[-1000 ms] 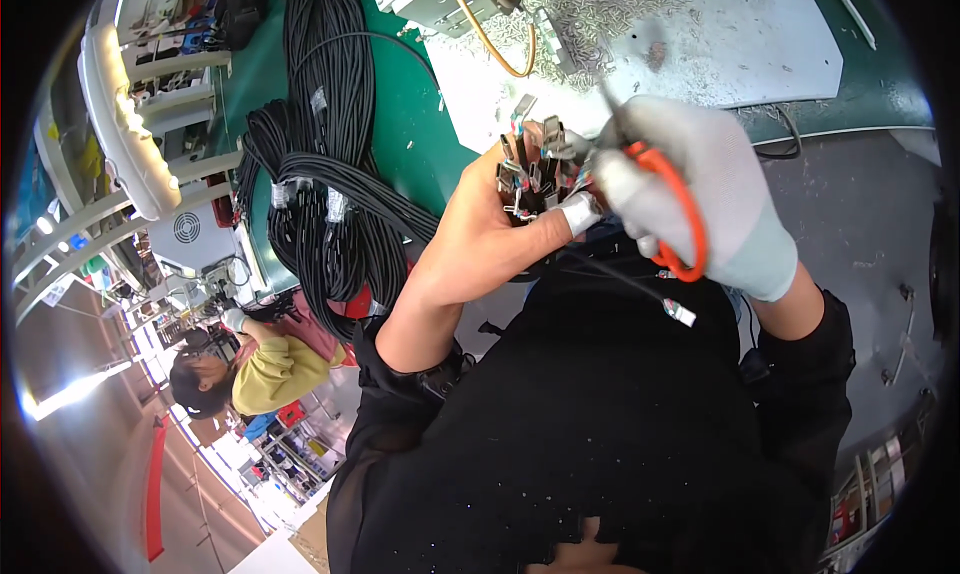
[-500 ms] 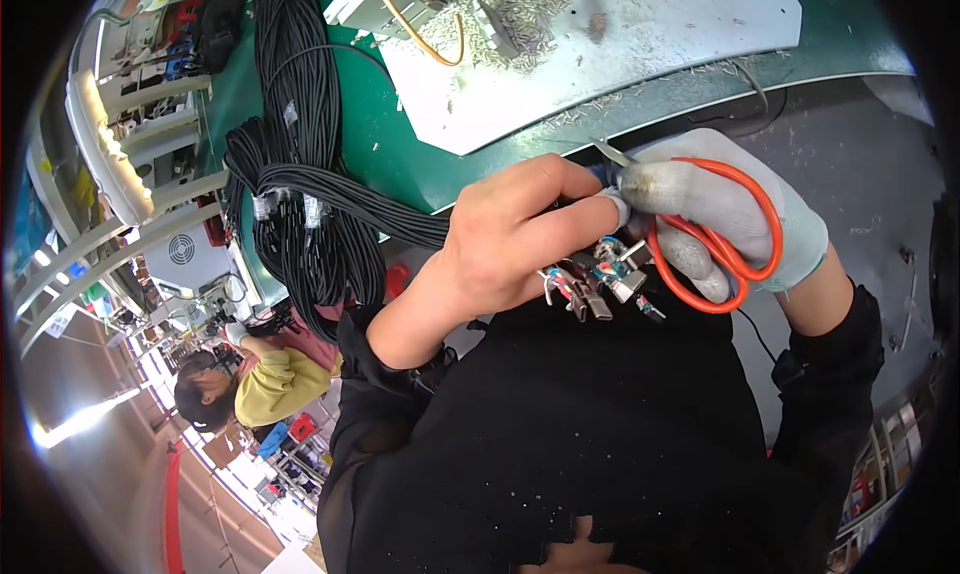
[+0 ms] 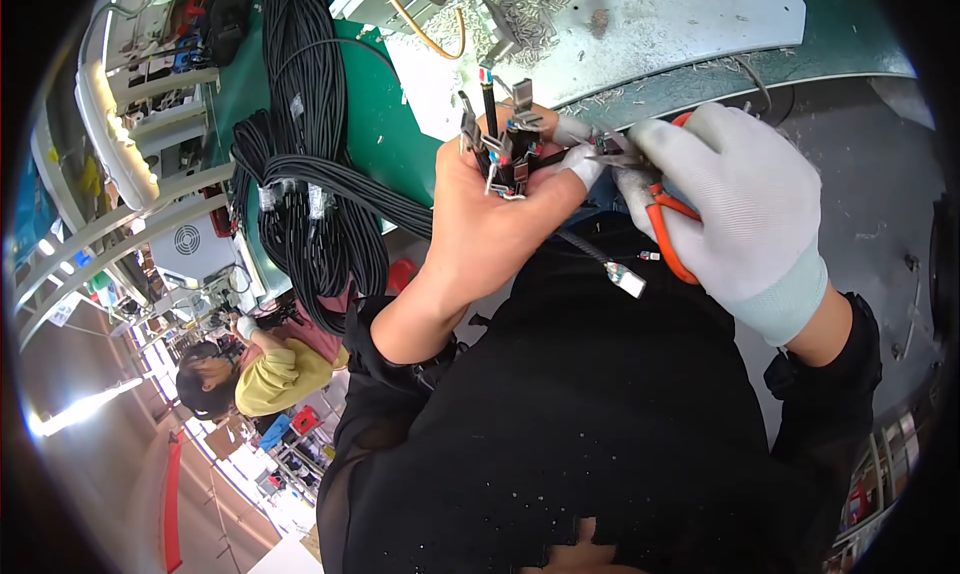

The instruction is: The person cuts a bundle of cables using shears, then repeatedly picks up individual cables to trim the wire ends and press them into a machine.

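The bare left hand [image 3: 490, 224] is closed around a cluster of black cable ends with small metal connectors [image 3: 505, 149], holding them upright just above the edge of the green-topped bench [image 3: 370, 124]. The white-gloved right hand [image 3: 740, 214] is curled shut around orange-handled cutters [image 3: 665, 229], whose tip sits right at the cluster. One loose grey cable end with a metal plug [image 3: 620, 274] hangs below the hands. Judging by the litter of small metal offcuts on the pale sheet [image 3: 680, 24] on the bench, a good deal of trimming looks done already; the bundle of long black cables [image 3: 310, 174] draped over the bench edge suggests plenty remains, though how many ends in the cluster are finished cannot be told.

Compared with half a second ago, both hands have risen from in front of the black shirt towards the bench, the connectors now point up instead of dangling down, and the cutters have closed in on them.
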Demonstrator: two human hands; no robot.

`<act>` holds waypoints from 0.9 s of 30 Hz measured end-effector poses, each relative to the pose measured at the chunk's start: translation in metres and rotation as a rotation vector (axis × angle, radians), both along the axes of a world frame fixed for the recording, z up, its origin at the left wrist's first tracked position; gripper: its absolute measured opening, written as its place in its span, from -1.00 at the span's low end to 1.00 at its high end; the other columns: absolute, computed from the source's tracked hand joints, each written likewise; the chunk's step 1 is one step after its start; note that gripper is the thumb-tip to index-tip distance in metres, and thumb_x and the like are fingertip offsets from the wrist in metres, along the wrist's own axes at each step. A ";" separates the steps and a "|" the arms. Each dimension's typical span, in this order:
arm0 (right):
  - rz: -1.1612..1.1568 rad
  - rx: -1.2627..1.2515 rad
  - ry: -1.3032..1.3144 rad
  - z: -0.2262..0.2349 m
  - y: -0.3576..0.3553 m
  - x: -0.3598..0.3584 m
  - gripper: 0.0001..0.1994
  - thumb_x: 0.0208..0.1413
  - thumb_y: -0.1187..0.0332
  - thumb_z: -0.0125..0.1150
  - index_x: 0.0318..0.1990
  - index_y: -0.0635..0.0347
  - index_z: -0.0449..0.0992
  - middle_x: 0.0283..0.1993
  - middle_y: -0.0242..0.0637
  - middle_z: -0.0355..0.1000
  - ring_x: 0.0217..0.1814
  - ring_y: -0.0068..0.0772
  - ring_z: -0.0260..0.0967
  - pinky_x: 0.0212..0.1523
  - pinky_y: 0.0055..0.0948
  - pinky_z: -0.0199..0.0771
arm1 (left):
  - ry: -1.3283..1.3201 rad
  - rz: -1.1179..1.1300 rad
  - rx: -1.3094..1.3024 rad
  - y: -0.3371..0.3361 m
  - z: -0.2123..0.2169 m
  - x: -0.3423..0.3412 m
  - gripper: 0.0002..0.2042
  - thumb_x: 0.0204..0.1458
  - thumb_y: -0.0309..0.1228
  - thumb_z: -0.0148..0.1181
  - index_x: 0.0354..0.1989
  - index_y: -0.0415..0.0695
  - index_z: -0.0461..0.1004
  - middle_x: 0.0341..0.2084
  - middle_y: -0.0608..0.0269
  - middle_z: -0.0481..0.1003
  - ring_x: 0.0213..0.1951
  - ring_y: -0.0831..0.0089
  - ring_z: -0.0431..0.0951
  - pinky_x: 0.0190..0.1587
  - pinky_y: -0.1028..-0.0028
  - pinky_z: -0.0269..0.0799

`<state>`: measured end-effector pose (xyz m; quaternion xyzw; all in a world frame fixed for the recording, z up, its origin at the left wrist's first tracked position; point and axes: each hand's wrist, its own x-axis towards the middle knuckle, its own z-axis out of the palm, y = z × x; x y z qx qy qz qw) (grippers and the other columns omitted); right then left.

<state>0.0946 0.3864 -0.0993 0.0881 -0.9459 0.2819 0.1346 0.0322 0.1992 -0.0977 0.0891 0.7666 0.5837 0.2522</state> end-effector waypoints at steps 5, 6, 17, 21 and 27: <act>0.014 0.108 -0.035 -0.010 -0.003 0.004 -0.81 -0.09 0.33 0.33 -0.34 0.15 0.48 -0.60 -0.28 0.32 -0.60 -0.23 0.33 -0.59 -0.35 0.25 | 0.133 -0.005 -0.068 0.005 -0.003 0.002 -0.75 -0.11 -0.61 0.28 -0.22 -0.27 0.44 -0.54 0.48 0.41 -0.53 0.80 0.29 -0.47 0.74 0.21; 0.023 0.048 -0.055 -0.012 -0.002 0.005 -0.83 -0.07 0.34 0.32 -0.35 0.16 0.48 -0.62 -0.27 0.31 -0.62 -0.23 0.32 -0.60 -0.37 0.25 | 0.132 -0.004 -0.067 0.006 -0.004 0.002 -0.75 -0.11 -0.61 0.28 -0.22 -0.27 0.44 -0.54 0.48 0.41 -0.53 0.80 0.29 -0.47 0.74 0.21; 0.045 -0.643 -0.230 -0.018 -0.018 0.005 -0.91 -0.02 0.45 0.22 -0.36 0.28 0.51 -0.60 -0.20 0.37 -0.68 -0.37 0.30 -0.58 -0.52 0.28 | 0.792 -0.374 -0.122 -0.006 -0.005 -0.004 -0.76 -0.02 -0.62 0.24 -0.19 -0.23 0.38 -0.44 0.40 0.43 -0.42 0.72 0.38 -0.36 0.70 0.29; 0.066 -0.575 -0.122 -0.020 -0.020 0.003 -0.89 -0.03 0.47 0.23 -0.31 0.27 0.53 -0.59 -0.22 0.38 -0.67 -0.35 0.31 -0.58 -0.51 0.29 | 0.149 0.110 0.270 0.003 -0.005 0.005 -0.78 -0.11 -0.64 0.24 -0.27 -0.23 0.41 -0.55 0.42 0.43 -0.54 0.78 0.32 -0.51 0.71 0.23; -0.087 -0.200 0.018 -0.017 -0.023 0.000 -0.87 -0.03 0.46 0.23 -0.30 0.27 0.52 -0.60 -0.25 0.38 -0.62 -0.32 0.35 -0.54 -0.50 0.31 | 0.330 0.035 0.033 -0.001 -0.007 0.001 -0.79 -0.11 -0.63 0.27 -0.30 -0.24 0.40 -0.55 0.41 0.44 -0.54 0.77 0.32 -0.49 0.71 0.25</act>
